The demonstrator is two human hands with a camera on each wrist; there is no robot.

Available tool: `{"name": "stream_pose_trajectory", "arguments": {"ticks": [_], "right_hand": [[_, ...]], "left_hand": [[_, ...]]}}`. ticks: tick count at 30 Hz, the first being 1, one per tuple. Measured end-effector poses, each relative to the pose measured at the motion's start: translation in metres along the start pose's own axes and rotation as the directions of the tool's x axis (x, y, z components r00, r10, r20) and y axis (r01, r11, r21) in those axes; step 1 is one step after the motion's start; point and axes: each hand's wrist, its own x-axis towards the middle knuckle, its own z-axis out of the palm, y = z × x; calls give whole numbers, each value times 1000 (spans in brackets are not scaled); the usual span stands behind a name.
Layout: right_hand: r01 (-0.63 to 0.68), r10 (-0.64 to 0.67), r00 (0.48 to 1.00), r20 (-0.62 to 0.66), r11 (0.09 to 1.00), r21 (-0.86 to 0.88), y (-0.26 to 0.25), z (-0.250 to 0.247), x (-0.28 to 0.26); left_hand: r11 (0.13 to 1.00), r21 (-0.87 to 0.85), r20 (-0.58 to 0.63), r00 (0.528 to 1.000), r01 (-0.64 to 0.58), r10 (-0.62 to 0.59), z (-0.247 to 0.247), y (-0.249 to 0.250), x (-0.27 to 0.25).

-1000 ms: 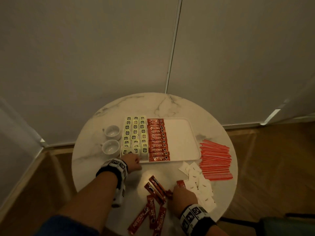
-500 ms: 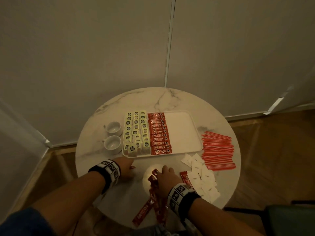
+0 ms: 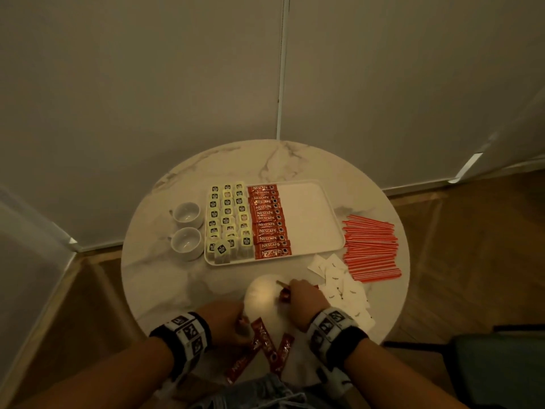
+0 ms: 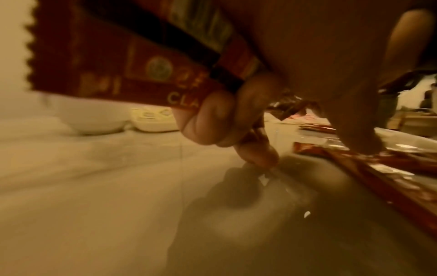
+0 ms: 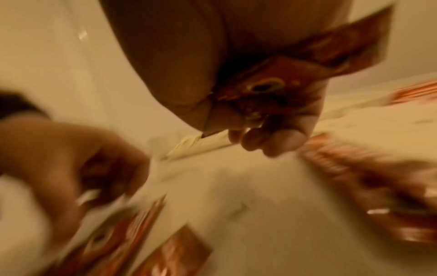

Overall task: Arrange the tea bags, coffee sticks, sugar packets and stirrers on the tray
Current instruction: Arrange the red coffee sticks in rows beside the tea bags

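The white tray (image 3: pixel 306 219) holds rows of tea bags (image 3: pixel 227 219) on its left and a column of red coffee sticks (image 3: pixel 268 222) beside them; its right part is bare. Near the table's front edge my left hand (image 3: pixel 227 323) grips red coffee sticks (image 4: pixel 118 74) in curled fingers (image 4: pixel 212 121), right beside the loose coffee sticks (image 3: pixel 265 340). My right hand (image 3: pixel 303 302) also holds coffee sticks (image 5: pixel 272 84), just left of the white sugar packets (image 3: pixel 345 287). Red stirrers (image 3: pixel 370 249) lie in a pile right of the tray.
Two white cups (image 3: pixel 187 214) (image 3: pixel 185 246) stand left of the tray on the round marble table (image 3: pixel 295 160). Walls stand close behind the table and wooden floor surrounds it. A dark chair seat (image 3: pixel 501 364) is at the lower right.
My left hand has come back from the tray's front edge to the loose coffee sticks near the table's front. My right hand has shifted up and left with sticks in it.
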Motion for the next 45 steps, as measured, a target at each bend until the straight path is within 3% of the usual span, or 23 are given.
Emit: {"name": "stream_pose_trajectory", "arguments": {"ticks": [2, 5, 10, 15, 19, 22, 28, 34, 40, 45], "right_hand": [[-83, 82, 993, -88, 997, -10, 22, -9, -6], [-177, 172, 980, -100, 983, -46, 43, -7, -14], [-137, 126, 988, -88, 981, -136, 41, 2, -11], [-24, 12, 998, -59, 978, -210, 31, 7, -11], [-2, -4, 1000, -26, 975, -224, 25, 8, -9], [-5, 7, 1000, 6, 966, -259, 21, 8, -8], [14, 5, 998, 57, 942, -334, 15, 10, -9], [48, -28, 998, 63, 936, -349, 16, 10, -12], [12, -9, 1000, 13, 975, -223, 21, 2, -15], [-14, 14, 1000, -6, 999, -44, 21, -14, -15]], "left_hand": [[988, 153, 69, 997, 15, -26, 3, 12, 2], [965, 263, 94, 995, -11, -15, 5, 22, 5], [986, 166, 70, 998, -9, -3, -3, 24, 8], [997, 34, -84, 994, -69, 71, -7, 15, 13], [995, -90, -161, 987, -33, 18, -4, 22, 22], [1000, 16, -97, 995, -5, 6, 1, 38, 30], [939, 316, -25, 988, -138, 154, 5, 61, 30], [972, 176, -68, 983, -157, 172, 5, 68, 19], [946, 266, 121, 980, -184, 157, 16, 75, 16], [923, 277, 215, 953, -268, 213, 18, 78, 23]]}}
